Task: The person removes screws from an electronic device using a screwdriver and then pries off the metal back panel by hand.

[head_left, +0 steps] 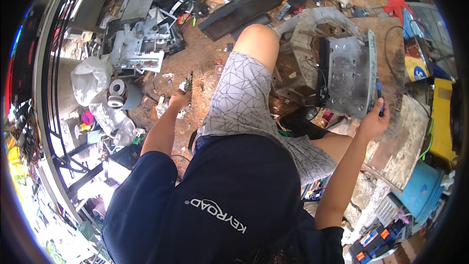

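My left hand [181, 100] is low over the brown work floor, left of my raised knee. Its fingers are closed on a small dark, jagged piece [187, 84] whose kind I cannot make out. At the right, my right hand [376, 119] is closed around a slim blue-handled tool [378, 89], whose tip I cannot see. That tool lies along the right edge of a grey metal panel [348, 76] with holes and a dark left edge. The panel leans tilted against a worn, grimy frame [302, 63].
A long black panel [246, 10] lies beyond my knee. Metal chassis parts [139, 44] are heaped at the far left, near a grey bucket [131, 96] with rolls and a clear plastic bag [91, 79]. A blue tub [421, 190] and yellow case [443, 122] stand at the right.
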`<state>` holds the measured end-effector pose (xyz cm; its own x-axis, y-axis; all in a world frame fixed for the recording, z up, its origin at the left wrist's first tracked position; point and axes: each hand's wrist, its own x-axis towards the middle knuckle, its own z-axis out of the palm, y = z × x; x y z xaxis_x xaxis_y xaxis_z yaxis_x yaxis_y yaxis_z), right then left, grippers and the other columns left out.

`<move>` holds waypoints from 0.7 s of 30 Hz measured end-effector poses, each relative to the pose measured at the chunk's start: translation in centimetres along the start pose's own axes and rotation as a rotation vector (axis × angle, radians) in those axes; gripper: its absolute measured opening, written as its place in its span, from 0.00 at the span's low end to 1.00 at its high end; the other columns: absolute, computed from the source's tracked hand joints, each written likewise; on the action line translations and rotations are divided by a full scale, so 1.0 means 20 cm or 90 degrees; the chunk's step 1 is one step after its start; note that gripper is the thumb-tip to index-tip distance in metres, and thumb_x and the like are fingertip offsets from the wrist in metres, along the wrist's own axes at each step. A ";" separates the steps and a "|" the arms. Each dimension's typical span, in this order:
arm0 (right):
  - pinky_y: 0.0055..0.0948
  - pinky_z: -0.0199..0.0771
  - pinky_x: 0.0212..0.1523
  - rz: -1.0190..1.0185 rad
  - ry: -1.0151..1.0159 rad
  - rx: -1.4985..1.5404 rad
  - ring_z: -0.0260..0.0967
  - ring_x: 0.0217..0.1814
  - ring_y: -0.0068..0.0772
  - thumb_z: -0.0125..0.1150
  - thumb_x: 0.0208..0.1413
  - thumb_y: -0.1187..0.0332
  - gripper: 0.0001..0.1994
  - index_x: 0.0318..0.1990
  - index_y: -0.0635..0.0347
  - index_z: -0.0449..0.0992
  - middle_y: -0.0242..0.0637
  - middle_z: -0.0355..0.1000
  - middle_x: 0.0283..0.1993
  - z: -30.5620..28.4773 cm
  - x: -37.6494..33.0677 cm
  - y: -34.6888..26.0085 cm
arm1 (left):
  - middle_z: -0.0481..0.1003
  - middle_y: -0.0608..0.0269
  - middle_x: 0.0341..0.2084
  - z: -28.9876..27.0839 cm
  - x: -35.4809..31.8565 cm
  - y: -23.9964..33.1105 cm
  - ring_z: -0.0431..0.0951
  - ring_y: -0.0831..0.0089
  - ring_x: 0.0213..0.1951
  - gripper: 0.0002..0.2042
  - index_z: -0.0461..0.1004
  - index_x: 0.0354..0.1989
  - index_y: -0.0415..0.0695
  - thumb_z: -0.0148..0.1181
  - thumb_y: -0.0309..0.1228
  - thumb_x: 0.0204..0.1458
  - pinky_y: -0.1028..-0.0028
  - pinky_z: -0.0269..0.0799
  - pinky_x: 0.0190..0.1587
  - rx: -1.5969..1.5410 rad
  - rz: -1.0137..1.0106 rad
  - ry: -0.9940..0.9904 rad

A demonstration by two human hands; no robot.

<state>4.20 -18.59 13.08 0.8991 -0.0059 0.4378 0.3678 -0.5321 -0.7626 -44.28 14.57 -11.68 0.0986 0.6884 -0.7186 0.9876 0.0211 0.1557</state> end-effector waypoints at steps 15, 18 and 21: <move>0.32 0.71 0.43 -0.031 0.033 0.024 0.72 0.39 0.39 0.64 0.57 0.68 0.11 0.43 0.65 0.80 0.44 0.73 0.37 0.03 -0.04 -0.15 | 0.72 0.35 0.54 0.05 0.16 -0.07 0.73 0.42 0.57 0.35 0.64 0.63 0.42 0.49 0.54 0.52 0.53 0.68 0.59 0.136 -0.053 0.055; 0.34 0.71 0.42 -0.038 0.040 -0.005 0.72 0.38 0.41 0.64 0.56 0.68 0.10 0.42 0.64 0.80 0.44 0.73 0.35 0.01 -0.05 -0.12 | 0.73 0.37 0.54 0.07 0.19 -0.04 0.74 0.44 0.57 0.36 0.63 0.64 0.41 0.49 0.55 0.52 0.54 0.68 0.59 0.163 -0.061 0.085; 0.34 0.71 0.41 -0.015 0.034 -0.045 0.71 0.37 0.39 0.64 0.57 0.66 0.10 0.42 0.62 0.81 0.44 0.72 0.34 -0.01 -0.04 -0.14 | 0.74 0.39 0.53 0.09 0.36 -0.14 0.75 0.46 0.55 0.38 0.62 0.65 0.39 0.53 0.55 0.51 0.55 0.68 0.60 0.256 0.012 0.093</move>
<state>2.46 -17.24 15.00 0.8762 -0.0368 0.4806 0.3687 -0.5911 -0.7174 -46.13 18.09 -18.56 0.1273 0.7819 -0.6103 0.9578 -0.2567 -0.1292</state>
